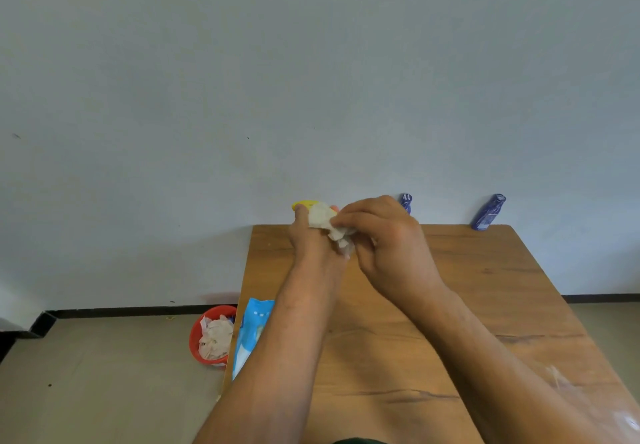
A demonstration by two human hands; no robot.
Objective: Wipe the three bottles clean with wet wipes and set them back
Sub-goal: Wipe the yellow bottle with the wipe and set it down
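Gripping yellow bottle (303, 205) in left grip (313, 235), fingers curling round it, up over far end of worktop (485, 287); showing only a yellow end, otherwise hiding behind hand and wipe. Pinching crumpled wet wipe (323, 218) against it with right grip (384, 242). Spotting first blue bottle (406, 202) at far edge by wall, lower part hiding behind right grip. Seeing second blue bottle (488, 213) standing well apart to its right, label blurring out. Noting wipes pack (252, 332) lying at left edge, partly behind left forearm. Seeing red bin (204, 336) on floor, holding crumpled wipes.
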